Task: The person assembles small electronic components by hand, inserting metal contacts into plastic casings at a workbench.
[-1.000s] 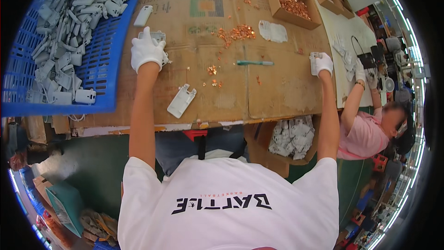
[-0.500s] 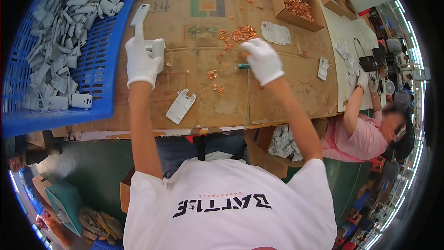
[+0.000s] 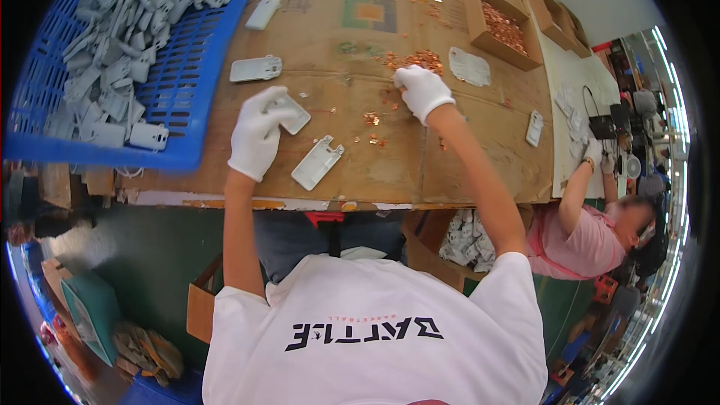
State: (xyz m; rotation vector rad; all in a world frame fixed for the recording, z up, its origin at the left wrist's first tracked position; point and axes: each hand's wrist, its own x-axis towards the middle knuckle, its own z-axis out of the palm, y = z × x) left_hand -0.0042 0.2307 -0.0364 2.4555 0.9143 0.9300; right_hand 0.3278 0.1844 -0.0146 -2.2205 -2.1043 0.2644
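White-gloved, my left hand (image 3: pixel 257 135) has its fingers closed around the edge of a pale plastic housing (image 3: pixel 298 115) on the cardboard. My right hand (image 3: pixel 424 93), gloved too, has thumb and fingertips pressed together at the near-left edge of a pile of small copper-coloured metal pieces (image 3: pixel 427 58). Whatever sits between those fingertips is too small to make out. Nearer to me lies a notched housing (image 3: pixel 318 163). Beyond my left hand are two more, one lying crosswise (image 3: pixel 255 69) and one farther back (image 3: pixel 263 13). Small copper clusters (image 3: pixel 371 118) are scattered between my hands.
A blue slotted crate (image 3: pixel 193 101) heaped with pale housings stands left. Back right is a cardboard box (image 3: pixel 480 26) of copper pieces, beside a flattened clear plastic piece (image 3: pixel 469 66). Another housing (image 3: pixel 535 128) lies right. A co-worker in pink (image 3: pixel 581 244) works at the adjoining table.
My left hand has come back toward me, off the two farther housings, and now grips a nearer one. My right hand stays by the copper pile, fingers pinched. The whole view has shifted slightly.
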